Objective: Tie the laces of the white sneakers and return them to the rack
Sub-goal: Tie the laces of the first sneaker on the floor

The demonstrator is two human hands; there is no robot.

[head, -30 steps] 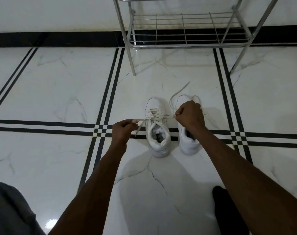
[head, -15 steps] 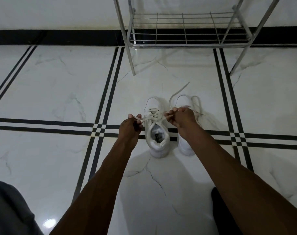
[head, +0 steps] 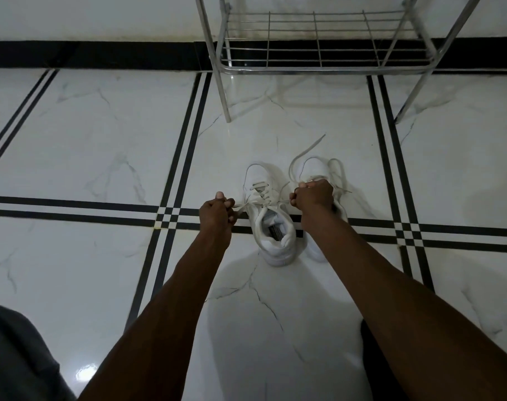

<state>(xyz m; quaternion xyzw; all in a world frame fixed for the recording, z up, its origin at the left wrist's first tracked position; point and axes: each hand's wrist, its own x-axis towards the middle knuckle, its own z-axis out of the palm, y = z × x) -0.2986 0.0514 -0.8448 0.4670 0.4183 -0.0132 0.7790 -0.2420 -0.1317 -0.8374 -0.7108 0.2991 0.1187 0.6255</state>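
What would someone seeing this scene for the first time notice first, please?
Mid-floor, the left hand and right hand pull the laces taut on the left white sneaker. The second sneaker sits right of it, its laces loose. Behind them stands a bare metal rack against the wall.

Two white sneakers (head: pixel 275 227) stand side by side on the floor just before the metal rack (head: pixel 318 39), heels toward the person, the left one's laces (head: pixel 263 198) drawn taut sideways, the right one's lying loose.
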